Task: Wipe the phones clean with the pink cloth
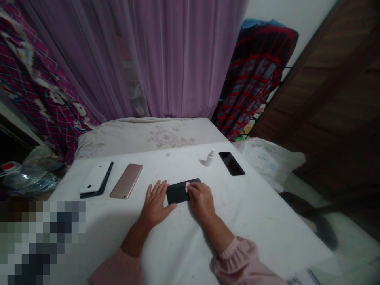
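A dark smartphone (pixel 177 192) lies flat on the white-covered table in front of me. My left hand (pixel 156 204) rests at its left end, fingers spread out, with the thumb along the near edge. Over the phone's right part, my right hand (pixel 202 198) pinches a small pink cloth (pixel 187 187) that touches the phone's surface. Some of the cloth and the phone's right end are hidden under the fingers. A small white spray bottle (pixel 209 158) stands upright beyond my right hand.
Another black phone (pixel 232 163) lies at the table's right edge. To the left are a rose-gold phone (pixel 126 181) and a white phone (pixel 96 177) on top of a dark one. A tiny pale square (pixel 168 154) lies farther back. Purple curtains (pixel 184 59) hang behind the table.
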Motion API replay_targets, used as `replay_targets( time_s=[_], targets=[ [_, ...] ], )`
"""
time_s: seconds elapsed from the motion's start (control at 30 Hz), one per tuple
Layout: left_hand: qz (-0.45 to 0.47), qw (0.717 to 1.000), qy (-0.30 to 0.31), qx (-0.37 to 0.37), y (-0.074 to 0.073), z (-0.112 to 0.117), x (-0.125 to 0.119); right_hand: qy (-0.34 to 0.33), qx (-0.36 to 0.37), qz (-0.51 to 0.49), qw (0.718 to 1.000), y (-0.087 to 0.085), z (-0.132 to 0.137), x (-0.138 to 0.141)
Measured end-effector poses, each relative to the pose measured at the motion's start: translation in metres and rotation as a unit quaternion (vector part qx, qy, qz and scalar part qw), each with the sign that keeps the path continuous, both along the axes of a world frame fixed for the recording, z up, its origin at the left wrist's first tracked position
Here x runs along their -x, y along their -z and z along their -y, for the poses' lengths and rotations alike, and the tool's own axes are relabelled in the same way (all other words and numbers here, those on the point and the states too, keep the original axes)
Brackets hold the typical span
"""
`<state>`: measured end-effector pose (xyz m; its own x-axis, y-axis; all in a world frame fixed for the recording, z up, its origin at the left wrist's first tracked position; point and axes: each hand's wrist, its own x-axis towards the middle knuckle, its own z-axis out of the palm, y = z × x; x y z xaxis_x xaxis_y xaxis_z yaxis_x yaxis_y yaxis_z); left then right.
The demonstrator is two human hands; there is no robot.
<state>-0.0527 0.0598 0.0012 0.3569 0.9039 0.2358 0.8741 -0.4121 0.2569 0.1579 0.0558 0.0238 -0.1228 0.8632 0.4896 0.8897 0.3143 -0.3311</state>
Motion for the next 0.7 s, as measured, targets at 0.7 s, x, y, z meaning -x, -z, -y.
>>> replay_targets(
  time_s=[0.7],
  targets=[
    [-0.005,1.0,-0.001,0.004,-0.002,0.001,0.0,-0.058,-0.015,-0.018,0.998,0.002,0.023,0.011]
  ],
)
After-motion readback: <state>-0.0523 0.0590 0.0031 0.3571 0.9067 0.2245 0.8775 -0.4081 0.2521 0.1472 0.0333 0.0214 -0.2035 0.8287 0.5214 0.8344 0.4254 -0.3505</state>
